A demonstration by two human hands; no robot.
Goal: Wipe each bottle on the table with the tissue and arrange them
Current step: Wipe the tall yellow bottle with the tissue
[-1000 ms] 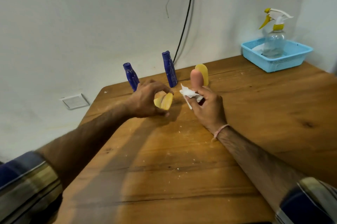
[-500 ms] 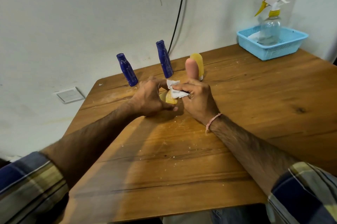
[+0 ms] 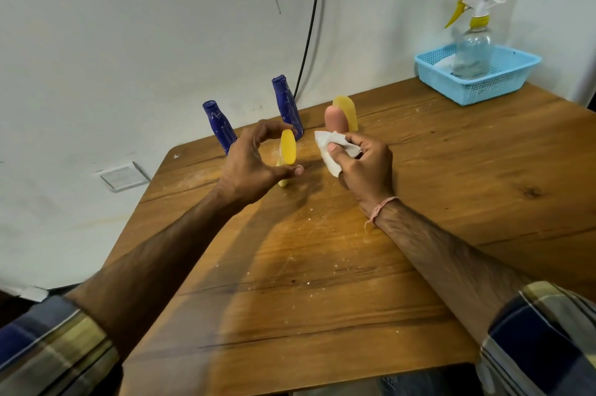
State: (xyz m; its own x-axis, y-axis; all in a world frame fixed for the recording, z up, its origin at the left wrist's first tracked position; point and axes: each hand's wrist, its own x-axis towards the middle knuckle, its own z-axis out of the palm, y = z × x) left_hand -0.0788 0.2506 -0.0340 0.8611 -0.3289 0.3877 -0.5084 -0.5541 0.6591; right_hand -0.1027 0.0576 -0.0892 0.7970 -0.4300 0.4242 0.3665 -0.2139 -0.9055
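Note:
A small yellow bottle (image 3: pixel 288 150) stands upright on the wooden table (image 3: pixel 322 282). My left hand (image 3: pixel 251 163) curves around it in a loose C with fingers apart; the thumb crosses in front of its lower part. To its right, my right hand (image 3: pixel 364 170) is closed on a crumpled white tissue (image 3: pixel 333 150), held a little clear of the bottle. Behind the tissue stand a pink bottle (image 3: pixel 332 118) and another yellow bottle (image 3: pixel 350 112). Two dark blue bottles (image 3: pixel 219 128) (image 3: pixel 288 110) stand near the table's far edge by the wall.
At the far right corner a light blue plastic basket (image 3: pixel 483 87) holds a clear spray bottle (image 3: pixel 474 47) with a yellow and white trigger. A black cable (image 3: pixel 309 28) runs down the wall behind the table. Crumbs dot the tabletop.
My left hand held the yellow bottle tilted while the tissue rubbed it. Now the bottle stands upright, my left fingers have spread, and my right hand has drawn the tissue back to the right.

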